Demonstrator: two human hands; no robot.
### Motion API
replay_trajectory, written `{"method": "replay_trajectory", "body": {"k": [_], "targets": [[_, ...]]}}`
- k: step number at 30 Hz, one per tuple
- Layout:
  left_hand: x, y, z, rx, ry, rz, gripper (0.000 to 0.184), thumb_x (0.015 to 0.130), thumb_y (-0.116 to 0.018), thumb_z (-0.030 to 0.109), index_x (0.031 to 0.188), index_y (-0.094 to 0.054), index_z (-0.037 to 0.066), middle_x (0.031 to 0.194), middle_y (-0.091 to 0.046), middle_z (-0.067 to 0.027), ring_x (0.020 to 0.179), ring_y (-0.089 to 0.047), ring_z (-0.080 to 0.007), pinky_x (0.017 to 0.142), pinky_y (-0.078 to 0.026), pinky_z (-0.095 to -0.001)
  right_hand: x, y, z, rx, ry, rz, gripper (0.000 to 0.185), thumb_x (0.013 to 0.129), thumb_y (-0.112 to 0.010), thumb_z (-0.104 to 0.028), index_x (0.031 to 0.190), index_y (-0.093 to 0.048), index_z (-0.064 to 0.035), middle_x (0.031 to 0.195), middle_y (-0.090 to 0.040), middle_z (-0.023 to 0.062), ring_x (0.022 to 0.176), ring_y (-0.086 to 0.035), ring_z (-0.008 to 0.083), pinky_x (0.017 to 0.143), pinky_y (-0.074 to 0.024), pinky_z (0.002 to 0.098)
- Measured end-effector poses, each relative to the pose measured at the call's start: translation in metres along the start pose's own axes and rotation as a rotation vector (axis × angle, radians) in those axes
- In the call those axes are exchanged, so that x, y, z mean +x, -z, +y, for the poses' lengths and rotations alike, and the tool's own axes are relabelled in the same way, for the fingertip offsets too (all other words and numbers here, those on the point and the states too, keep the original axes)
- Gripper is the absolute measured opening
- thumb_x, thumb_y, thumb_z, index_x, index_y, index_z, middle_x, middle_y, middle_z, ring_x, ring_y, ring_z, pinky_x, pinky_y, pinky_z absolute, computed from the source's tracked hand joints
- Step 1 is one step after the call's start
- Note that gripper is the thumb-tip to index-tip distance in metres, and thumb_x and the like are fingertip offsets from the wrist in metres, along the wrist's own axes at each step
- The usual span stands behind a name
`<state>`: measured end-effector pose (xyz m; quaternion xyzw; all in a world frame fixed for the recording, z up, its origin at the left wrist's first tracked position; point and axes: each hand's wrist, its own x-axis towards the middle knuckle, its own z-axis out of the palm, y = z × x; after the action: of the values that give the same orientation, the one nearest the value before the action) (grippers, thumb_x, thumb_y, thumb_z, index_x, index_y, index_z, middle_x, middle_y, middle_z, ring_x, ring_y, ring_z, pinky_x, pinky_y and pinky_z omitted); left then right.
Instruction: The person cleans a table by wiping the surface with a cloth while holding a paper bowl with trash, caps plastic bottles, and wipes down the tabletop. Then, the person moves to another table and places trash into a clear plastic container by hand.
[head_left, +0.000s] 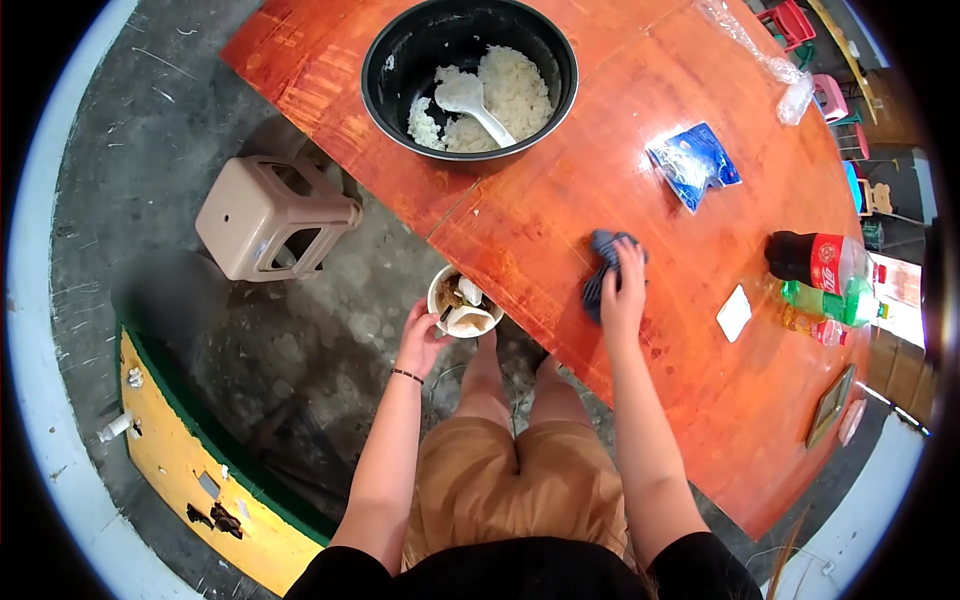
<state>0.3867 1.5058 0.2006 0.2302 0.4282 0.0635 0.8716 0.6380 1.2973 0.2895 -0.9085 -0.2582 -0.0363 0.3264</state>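
My left hand [424,338] is wrapped round the side of a white bowl [433,300] just off the near edge of the wooden table [560,200]. Crumpled white tissue and brown scraps lie inside the bowl. On the tabletop my right hand [625,285] presses on a bunched dark blue-grey cloth [592,296], its fingers closed over the cloth's right side. The cloth lies a short way in from the edge, to the right of the bowl.
A black pot [372,75] with rice and a white scoop [462,95] stands at the back. A blue packet [700,165], white paper [734,313] and bottles [828,262] lie rightward. A beige stool [240,220] and yellow board [170,455] are at left.
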Motion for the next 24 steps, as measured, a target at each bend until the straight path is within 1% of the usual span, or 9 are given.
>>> {"method": "replay_trajectory", "body": {"k": [3, 5, 7, 13, 14, 15, 17, 19, 24], "targets": [[0.004, 0.002, 0.0, -0.028, -0.01, 0.017, 0.051, 0.087, -0.056, 0.017, 0.135, -0.041, 0.012, 0.129, -0.051, -0.008, 0.117, -0.052, -0.0227, 0.089, -0.051, -0.0438, 0.043, -0.028, 0.019, -0.117, 0.031, 0.057, 0.039, 0.082, -0.056, -0.001, 0.12, -0.061, -0.0025, 0.133, -0.054, 0.017, 0.132, -0.04, 0.0406, 0.109, -0.0334, 0.047], [0.004, 0.003, 0.004, -0.016, -0.01, 0.04, 0.056, 0.087, -0.054, 0.017, 0.14, -0.036, 0.01, 0.134, -0.049, -0.0101, 0.12, -0.052, -0.027, 0.096, -0.049, -0.0478, 0.074, -0.056, 0.0, -0.066, 0.116, 0.062, 0.038, 0.081, -0.057, -0.002, 0.118, -0.061, -0.0027, 0.132, -0.055, 0.0162, 0.13, -0.042, 0.04, 0.109, -0.0344, 0.0468], [0.005, 0.005, 0.009, -0.043, -0.042, 0.033, 0.052, 0.087, -0.055, 0.017, 0.137, -0.039, 0.01, 0.132, -0.05, -0.0105, 0.119, -0.052, -0.0265, 0.095, -0.049, -0.0494, 0.091, -0.081, -0.031, -0.027, 0.21, 0.043, 0.038, 0.077, -0.059, -0.001, 0.115, -0.063, -0.0032, 0.129, -0.057, 0.0153, 0.128, -0.045, 0.0385, 0.108, -0.0356, 0.0459], [0.015, 0.008, 0.019, -0.02, -0.071, 0.08, 0.048, 0.088, -0.055, 0.015, 0.134, -0.042, 0.011, 0.129, -0.051, -0.0092, 0.12, -0.051, -0.0239, 0.092, -0.049, -0.0491, 0.043, -0.122, -0.102, 0.229, 0.441, -0.273, 0.041, 0.067, -0.06, 0.003, 0.107, -0.064, -0.0029, 0.119, -0.061, 0.0144, 0.122, -0.05, 0.0362, 0.106, -0.039, 0.0441], [0.017, 0.011, 0.02, -0.042, -0.097, 0.012, 0.049, 0.087, -0.056, 0.015, 0.135, -0.042, 0.012, 0.13, -0.052, -0.0084, 0.12, -0.051, -0.0234, 0.093, -0.049, -0.0488, 0.032, -0.124, -0.107, 0.309, 0.47, -0.35, 0.04, 0.067, -0.06, 0.003, 0.106, -0.065, -0.0033, 0.118, -0.062, 0.0135, 0.121, -0.051, 0.0357, 0.106, -0.04, 0.044], [0.019, 0.016, 0.019, -0.027, -0.098, 0.003, 0.054, 0.087, -0.06, 0.022, 0.136, -0.042, 0.012, 0.132, -0.053, -0.0084, 0.122, -0.051, -0.0248, 0.096, -0.048, -0.0467, 0.021, -0.12, -0.109, 0.376, 0.489, -0.422, 0.039, 0.067, -0.06, 0.003, 0.105, -0.065, -0.0037, 0.116, -0.062, 0.0127, 0.12, -0.052, 0.0351, 0.105, -0.041, 0.0438], [0.015, 0.011, 0.027, 0.039, -0.085, -0.057, 0.055, 0.087, -0.059, 0.023, 0.138, -0.041, 0.012, 0.135, -0.052, -0.0082, 0.123, -0.051, -0.0248, 0.097, -0.047, -0.0461, 0.001, -0.099, -0.109, 0.485, 0.431, -0.564, 0.038, 0.069, -0.06, 0.002, 0.106, -0.065, -0.004, 0.118, -0.062, 0.0114, 0.12, -0.053, 0.0341, 0.103, -0.0426, 0.0434], [0.008, 0.013, 0.029, 0.057, -0.063, -0.088, 0.056, 0.088, -0.057, 0.023, 0.141, -0.039, 0.013, 0.139, -0.049, -0.0079, 0.125, -0.05, -0.025, 0.098, -0.047, -0.0452, -0.02, -0.069, -0.1, 0.56, 0.245, -0.436, 0.036, 0.072, -0.058, 0.001, 0.107, -0.065, -0.0035, 0.118, -0.062, 0.0115, 0.121, -0.052, 0.0338, 0.103, -0.0426, 0.0433], [-0.022, 0.028, 0.032, 0.123, 0.004, -0.081, 0.06, 0.086, -0.056, 0.019, 0.143, -0.037, 0.013, 0.142, -0.045, -0.0078, 0.128, -0.047, -0.0262, 0.098, -0.047, -0.0453, -0.056, 0.057, -0.016, 0.198, -0.076, -0.045, 0.039, 0.071, -0.055, 0.002, 0.108, -0.063, -0.0037, 0.117, -0.063, 0.0122, 0.12, -0.054, 0.0332, 0.105, -0.041, 0.0442]]}}
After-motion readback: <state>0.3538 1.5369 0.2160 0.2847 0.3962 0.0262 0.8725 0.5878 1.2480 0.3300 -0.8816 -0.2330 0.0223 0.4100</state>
